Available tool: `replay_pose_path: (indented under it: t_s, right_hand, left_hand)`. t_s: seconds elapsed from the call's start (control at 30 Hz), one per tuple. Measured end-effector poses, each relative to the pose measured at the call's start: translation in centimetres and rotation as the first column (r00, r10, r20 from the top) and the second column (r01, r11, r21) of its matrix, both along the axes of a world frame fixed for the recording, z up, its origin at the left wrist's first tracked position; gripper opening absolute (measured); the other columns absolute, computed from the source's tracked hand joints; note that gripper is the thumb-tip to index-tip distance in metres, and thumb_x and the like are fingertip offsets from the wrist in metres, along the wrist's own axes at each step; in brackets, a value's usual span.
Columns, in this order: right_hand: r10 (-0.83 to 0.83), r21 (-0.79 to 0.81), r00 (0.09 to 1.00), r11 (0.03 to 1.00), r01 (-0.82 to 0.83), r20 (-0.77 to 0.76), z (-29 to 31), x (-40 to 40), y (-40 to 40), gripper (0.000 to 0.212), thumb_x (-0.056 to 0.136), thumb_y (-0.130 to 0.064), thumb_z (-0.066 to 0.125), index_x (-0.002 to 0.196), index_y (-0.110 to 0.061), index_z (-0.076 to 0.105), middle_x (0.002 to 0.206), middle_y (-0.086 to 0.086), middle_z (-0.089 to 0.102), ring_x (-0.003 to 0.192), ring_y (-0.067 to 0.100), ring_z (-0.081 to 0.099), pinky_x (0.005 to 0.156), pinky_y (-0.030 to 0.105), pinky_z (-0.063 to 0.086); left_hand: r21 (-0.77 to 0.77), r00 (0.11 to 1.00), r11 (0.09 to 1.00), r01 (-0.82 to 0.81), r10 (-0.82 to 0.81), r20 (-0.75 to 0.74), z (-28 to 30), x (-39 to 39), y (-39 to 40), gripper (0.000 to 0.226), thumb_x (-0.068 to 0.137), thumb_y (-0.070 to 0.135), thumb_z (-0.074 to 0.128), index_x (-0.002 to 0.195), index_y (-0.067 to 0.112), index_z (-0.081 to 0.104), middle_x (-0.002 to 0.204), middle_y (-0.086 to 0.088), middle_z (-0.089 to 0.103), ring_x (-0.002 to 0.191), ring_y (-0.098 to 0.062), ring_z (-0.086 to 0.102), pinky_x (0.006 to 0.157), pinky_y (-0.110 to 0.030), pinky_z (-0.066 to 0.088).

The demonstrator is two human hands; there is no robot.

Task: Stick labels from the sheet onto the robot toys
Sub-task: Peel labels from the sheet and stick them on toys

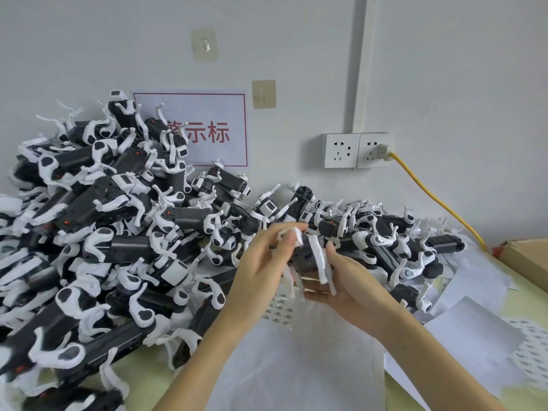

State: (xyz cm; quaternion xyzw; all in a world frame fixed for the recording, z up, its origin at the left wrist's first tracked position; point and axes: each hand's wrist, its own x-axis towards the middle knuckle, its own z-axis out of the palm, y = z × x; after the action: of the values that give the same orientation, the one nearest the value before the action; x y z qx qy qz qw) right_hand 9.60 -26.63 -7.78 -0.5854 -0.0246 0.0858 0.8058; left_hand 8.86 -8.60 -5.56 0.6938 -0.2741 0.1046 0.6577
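A black-and-white robot dog toy (308, 259) is held above the table in both hands. My right hand (347, 280) cups it from below, thumb against its side. My left hand (264, 262) reaches over its top, fingers curled on a white part near its head. The toy is blurred by motion. Beneath the hands lies the label sheet (280, 311), white with a few small printed labels left in rows. A large heap of the same toys (112, 232) fills the left side of the table, and a smaller row (385, 241) lies to the right by the wall.
Used white backing sheets (474, 336) lie scattered at the right. A cardboard box (527, 259) sits at the far right edge. A yellow cable (436, 200) runs from the wall socket (358, 149) down to the table. A red-framed sign (207, 132) hangs behind the heap.
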Motion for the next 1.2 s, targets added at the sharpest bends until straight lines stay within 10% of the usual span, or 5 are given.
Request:
replay_pose_path:
  t_s: [0.13, 0.3, 0.5, 1.07, 1.2]
  right_hand:
    - [-0.029, 0.026, 0.995, 0.999, 0.026, 0.094, 0.8, -0.4, -0.3, 0.051, 0.101, -0.048, 0.06, 0.131, -0.007, 0.067, 0.122, 0.025, 0.07, 0.105, 0.034, 0.068, 0.086, 0.039, 0.058]
    - [-0.05, -0.339, 0.853, 0.904, 0.259, 0.519, 0.8, -1.1, 0.1, 0.058, 0.083, -0.037, 0.088, 0.133, -0.04, 0.058, 0.128, -0.016, 0.066, 0.123, 0.003, 0.062, 0.093, 0.02, 0.055]
    - [0.129, -0.499, 0.661, 0.764, 0.408, 0.739, 0.5, -1.4, 1.0, 0.075, 0.084, -0.037, 0.085, 0.149, -0.041, 0.046, 0.15, -0.017, 0.051, 0.144, 0.012, 0.046, 0.109, 0.035, 0.047]
    - [-0.138, -0.389, 0.902, 0.868, 0.31, 0.41, -0.4, -1.0, 1.3, 0.041, 0.105, -0.055, 0.039, 0.131, -0.031, 0.06, 0.102, -0.005, 0.077, 0.093, 0.008, 0.071, 0.082, 0.017, 0.055]
    - [0.015, -0.756, 0.892, 0.537, 0.375, 0.453, -1.6, -0.4, 1.1, 0.028, 0.109, -0.036, 0.05, 0.134, -0.029, 0.061, 0.121, -0.016, 0.068, 0.111, -0.001, 0.063, 0.098, 0.026, 0.048]
  left_hand:
    - [-0.195, 0.974, 0.978, -0.069, 0.024, -0.226, 0.5, 1.0, 1.0, 0.039, 0.109, 0.049, 0.048, 0.103, 0.019, 0.071, 0.09, 0.003, 0.072, 0.075, -0.026, 0.06, 0.065, -0.034, 0.048]
    - [-0.038, 0.96, 0.973, -0.227, 0.217, -0.175, -0.2, 1.9, 2.6, 0.049, 0.084, 0.088, 0.051, 0.116, 0.053, 0.065, 0.115, 0.025, 0.072, 0.106, 0.01, 0.066, 0.083, -0.014, 0.051]
    - [-0.218, 0.907, 0.881, -0.42, 0.416, -0.064, -1.7, 2.6, 2.1, 0.038, 0.103, 0.054, 0.059, 0.084, 0.025, 0.075, 0.09, 0.001, 0.079, 0.093, -0.013, 0.075, 0.085, -0.024, 0.053]
    - [0.596, 0.736, 0.514, -0.617, 0.107, 0.669, -0.5, 1.6, 3.5, 0.036, 0.097, 0.039, 0.073, 0.126, 0.017, 0.069, 0.103, 0.003, 0.076, 0.088, -0.021, 0.07, 0.079, -0.033, 0.051]
    - [0.531, 0.72, 0.508, -0.678, 0.317, 0.617, -0.6, 2.0, 3.7, 0.032, 0.104, 0.03, 0.064, 0.124, 0.006, 0.063, 0.097, -0.007, 0.074, 0.08, -0.029, 0.069, 0.065, -0.031, 0.044]
